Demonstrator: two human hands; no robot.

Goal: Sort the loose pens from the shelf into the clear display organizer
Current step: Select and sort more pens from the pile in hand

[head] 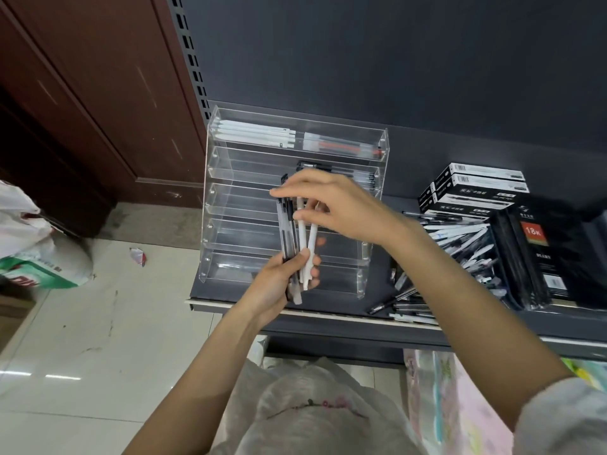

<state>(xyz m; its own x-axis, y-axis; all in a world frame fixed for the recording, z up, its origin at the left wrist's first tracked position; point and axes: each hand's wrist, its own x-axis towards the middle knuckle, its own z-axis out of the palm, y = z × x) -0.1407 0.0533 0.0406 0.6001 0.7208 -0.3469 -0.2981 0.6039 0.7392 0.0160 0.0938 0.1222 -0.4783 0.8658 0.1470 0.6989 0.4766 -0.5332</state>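
Fingers of the left hand (285, 280) curl round a bundle of black and white pens (296, 238) before the clear tiered acrylic organizer (230, 205). Right hand (331, 205) pinches a white pen at twelve o'clock. Loose pens (460, 238) lie on the dark shelf (328, 318) at three o'clock.

The organizer (295, 198) stood at the shelf's (328, 315) left end, loose pens (460, 244) and boxes (476, 188) to its right.

Glossy pale floor tiles (98, 339), dark wooden panelling (82, 93), perhaps a door, grey shelving back wall (394, 54)
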